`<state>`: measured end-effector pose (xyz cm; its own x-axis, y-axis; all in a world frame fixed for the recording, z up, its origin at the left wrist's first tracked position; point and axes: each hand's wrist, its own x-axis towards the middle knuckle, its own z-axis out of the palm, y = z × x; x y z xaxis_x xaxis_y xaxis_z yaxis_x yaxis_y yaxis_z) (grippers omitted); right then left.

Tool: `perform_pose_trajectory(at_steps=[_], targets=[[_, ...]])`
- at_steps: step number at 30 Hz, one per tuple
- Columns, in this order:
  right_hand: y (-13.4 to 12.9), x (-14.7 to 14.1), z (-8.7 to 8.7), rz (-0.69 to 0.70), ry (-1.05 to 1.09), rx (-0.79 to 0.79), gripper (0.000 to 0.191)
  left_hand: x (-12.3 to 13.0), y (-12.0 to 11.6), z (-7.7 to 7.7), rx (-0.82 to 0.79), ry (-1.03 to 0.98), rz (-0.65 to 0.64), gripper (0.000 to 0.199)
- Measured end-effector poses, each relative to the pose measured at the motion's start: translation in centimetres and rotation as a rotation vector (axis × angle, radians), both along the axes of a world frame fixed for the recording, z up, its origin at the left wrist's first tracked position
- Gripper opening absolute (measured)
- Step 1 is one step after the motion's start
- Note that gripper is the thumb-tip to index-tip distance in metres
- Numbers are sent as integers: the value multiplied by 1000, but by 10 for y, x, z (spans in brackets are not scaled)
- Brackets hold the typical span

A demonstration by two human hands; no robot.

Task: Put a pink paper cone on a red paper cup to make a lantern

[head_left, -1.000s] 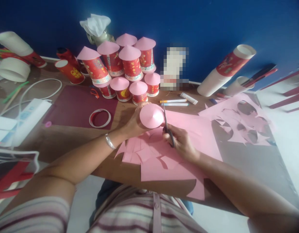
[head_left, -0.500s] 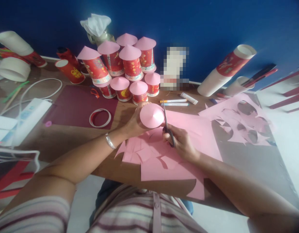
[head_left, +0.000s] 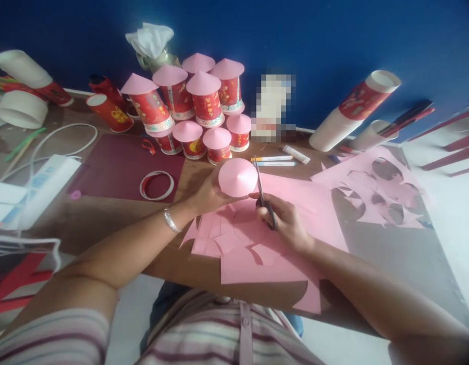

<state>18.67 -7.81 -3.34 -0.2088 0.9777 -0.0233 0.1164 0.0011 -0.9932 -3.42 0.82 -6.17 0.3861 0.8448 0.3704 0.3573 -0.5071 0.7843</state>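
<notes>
My left hand (head_left: pixel 209 195) grips a pink paper cone (head_left: pixel 237 178) from its left side, with its point toward me. Most of the fingers are hidden beneath the cone. In my right hand (head_left: pixel 285 220) is a pair of scissors (head_left: pixel 265 207), fingers closed round the dark handles. Its blades point away from me, close by the cone's right edge; whether they touch the paper I cannot tell. Below both hands lie pink paper sheets (head_left: pixel 264 268) and offcuts, one bearing a drawn circle.
Several red paper cylinders (head_left: pixel 206 109) with pink cone roofs stand behind my hands. Markers (head_left: pixel 274 163) and a glue stick (head_left: pixel 296 153) lie beyond the scissors. A tape roll (head_left: pixel 156 185) rests left, cut-out pink sheets (head_left: pixel 382 187) right, and a tall tube (head_left: pixel 352 114) at the back.
The cone has shifted slightly up and left, and its face has turned a little. My right hand and the scissors are almost where they were.
</notes>
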Motion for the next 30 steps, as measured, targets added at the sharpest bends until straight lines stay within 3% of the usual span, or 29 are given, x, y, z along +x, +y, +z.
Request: perform_pose_trajectory(at_steps=[8, 17, 26, 30], targets=[[1, 3, 1, 17, 45, -41, 54, 0, -2, 8, -118, -129, -6, 75], [2, 4, -8, 2, 44, -28, 53, 0, -2, 4, -200, -194, -69, 71], [5, 6, -13, 11, 68, -44, 51, -7, 0, 8, -125, -142, -160, 71], [6, 6, -9, 23, 58, -37, 51, -9, 1, 3, -63, -99, -190, 70]])
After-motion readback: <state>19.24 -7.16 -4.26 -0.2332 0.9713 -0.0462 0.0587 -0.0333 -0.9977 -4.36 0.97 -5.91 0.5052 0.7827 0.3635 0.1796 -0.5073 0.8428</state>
